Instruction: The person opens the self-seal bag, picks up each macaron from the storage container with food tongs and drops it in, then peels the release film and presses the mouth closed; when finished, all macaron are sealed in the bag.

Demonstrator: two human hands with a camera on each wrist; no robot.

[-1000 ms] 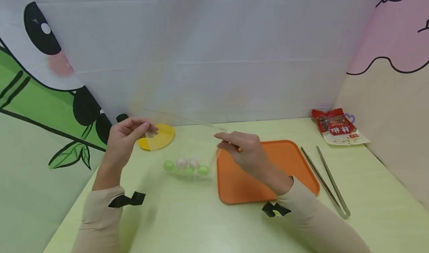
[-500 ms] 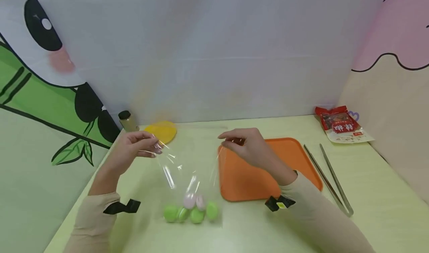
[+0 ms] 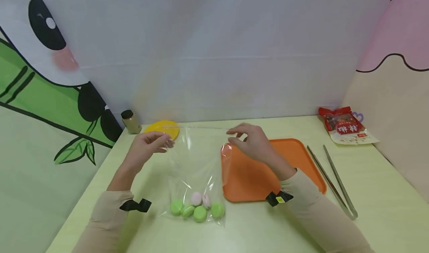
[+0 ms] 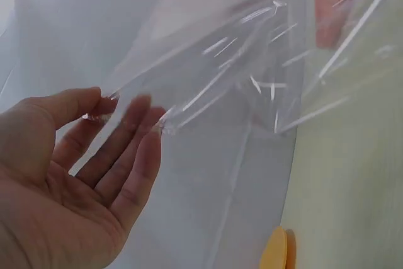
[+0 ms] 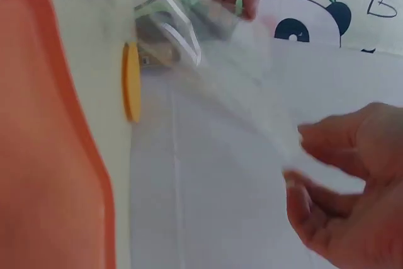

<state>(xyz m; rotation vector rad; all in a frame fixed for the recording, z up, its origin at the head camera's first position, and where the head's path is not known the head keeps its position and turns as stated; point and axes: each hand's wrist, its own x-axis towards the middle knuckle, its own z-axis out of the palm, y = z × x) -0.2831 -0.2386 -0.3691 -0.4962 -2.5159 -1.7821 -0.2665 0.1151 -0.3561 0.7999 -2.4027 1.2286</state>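
Pale table (image 3: 258, 230) bears tongs (image 3: 341, 182) and a tray (image 3: 248, 186) near the bag (image 3: 194, 163).

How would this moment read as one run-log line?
left hand: pinches edge of clear bag | right hand: at bag's opposite edge, grip unclear | in bag bottom: green discs, pink discs | orange tray: on table

Orange rounded-rectangle tray (image 3: 248, 184) partly behind right hand (image 3: 251, 143), cut off by right-wrist view's left edge; clear plastic bag (image 3: 196, 167) blurred there; yellow round disc (image 4: 274, 251) cut off at left-wrist view's bottom
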